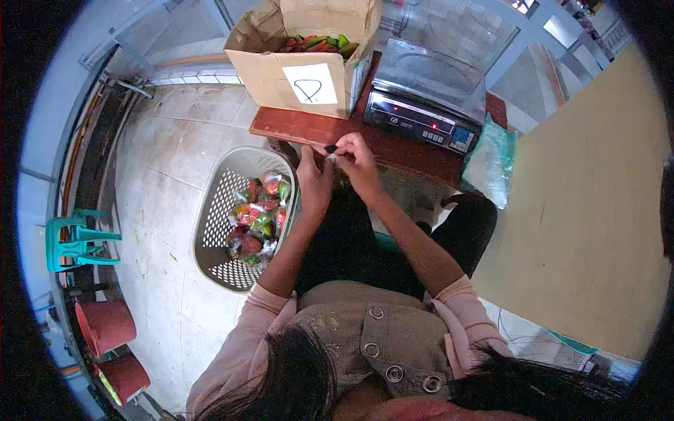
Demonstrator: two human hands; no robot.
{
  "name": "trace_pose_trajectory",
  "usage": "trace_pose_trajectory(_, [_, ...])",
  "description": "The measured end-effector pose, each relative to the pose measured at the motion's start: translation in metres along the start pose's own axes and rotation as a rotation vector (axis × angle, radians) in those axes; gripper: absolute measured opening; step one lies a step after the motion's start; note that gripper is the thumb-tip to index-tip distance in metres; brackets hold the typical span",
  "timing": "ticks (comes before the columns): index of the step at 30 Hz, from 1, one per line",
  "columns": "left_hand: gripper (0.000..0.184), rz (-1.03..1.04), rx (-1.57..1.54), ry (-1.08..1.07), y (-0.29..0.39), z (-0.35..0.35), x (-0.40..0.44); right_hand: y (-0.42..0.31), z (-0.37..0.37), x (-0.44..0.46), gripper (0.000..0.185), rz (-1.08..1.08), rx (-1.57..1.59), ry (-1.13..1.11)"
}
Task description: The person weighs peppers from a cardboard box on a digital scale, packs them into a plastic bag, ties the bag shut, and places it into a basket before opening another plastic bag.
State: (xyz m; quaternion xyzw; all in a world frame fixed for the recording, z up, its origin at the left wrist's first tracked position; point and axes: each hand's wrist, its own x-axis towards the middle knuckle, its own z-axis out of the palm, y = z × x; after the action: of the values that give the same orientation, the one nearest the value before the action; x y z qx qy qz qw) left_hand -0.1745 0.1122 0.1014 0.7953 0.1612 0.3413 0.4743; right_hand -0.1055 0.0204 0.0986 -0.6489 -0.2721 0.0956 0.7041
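My left hand (314, 181) and my right hand (358, 167) meet in front of the red bench, both with fingers pinched together. Between them is the gathered top of a clear plastic bag (333, 158), mostly hidden by the fingers. A small dark thing (331, 149) shows at the fingertips, too small to name. To the left of my left hand stands a pale plastic laundry-type basket (205, 235) with perforated sides. Inside it lie several clear bags of red and green peppers (261, 210).
On the red bench (302, 126) stand an open cardboard box (263, 78) of peppers and a digital scale (421, 116). Plastic bags (491, 161) hang by the scale. A wooden board (583, 203) is on the right; a green stool (81, 242) and red buckets (109, 328) are left.
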Motion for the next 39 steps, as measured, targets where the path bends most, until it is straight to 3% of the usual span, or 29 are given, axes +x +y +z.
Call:
trace_pose_trajectory(2, [0.017,-0.009,-0.046,-0.025,-0.001,0.0,0.003,0.005,-0.01,0.0,0.015,0.285,0.258,-0.111])
trace_pose_trajectory(4, [0.013,-0.04,-0.088,-0.084,-0.009,0.002,0.006,0.008,-0.015,0.001,0.014,0.279,0.305,-0.122])
trace_pose_trajectory(10, [0.012,0.175,0.074,-0.056,0.002,-0.002,0.007,0.014,-0.015,-0.001,0.011,0.278,0.29,-0.056])
trace_pose_trajectory(14, [0.012,0.117,0.055,-0.086,0.007,-0.003,-0.002,0.015,-0.017,-0.002,0.011,0.328,0.262,-0.052])
trace_pose_trajectory(17, [0.011,0.103,0.069,-0.129,0.001,-0.005,0.002,0.014,-0.014,-0.003,0.012,0.168,0.114,-0.06])
trace_pose_trajectory(20, [0.009,0.159,0.12,-0.153,0.003,-0.008,0.008,0.014,-0.017,-0.001,0.013,-0.174,-0.324,-0.047])
trace_pose_trajectory(21, [0.009,0.192,0.162,-0.161,0.001,-0.009,0.01,0.014,-0.018,0.0,0.013,-0.189,-0.385,-0.06])
trace_pose_trajectory(23, [0.008,0.229,0.206,-0.157,0.001,-0.009,0.01,0.016,-0.022,-0.002,0.013,-0.213,-0.505,-0.088])
trace_pose_trajectory(26, [0.008,0.215,0.207,-0.129,0.004,-0.008,0.009,0.001,-0.033,0.003,0.016,-0.134,-0.492,-0.311])
trace_pose_trajectory(29, [0.014,0.194,0.167,-0.14,0.005,-0.004,0.004,0.005,-0.029,0.0,0.017,0.031,-0.342,-0.322])
trace_pose_trajectory(31, [0.019,0.244,0.102,-0.144,0.0,0.002,0.002,0.026,-0.027,-0.004,0.017,0.084,-0.268,-0.26])
trace_pose_trajectory(35, [0.025,0.322,0.383,-0.298,0.017,-0.001,-0.009,0.043,-0.032,-0.013,0.013,0.109,-0.079,-0.145])
trace_pose_trajectory(39, [0.022,0.373,0.526,-0.413,0.016,0.019,-0.012,0.003,-0.051,-0.025,0.012,-0.002,-0.334,-0.017])
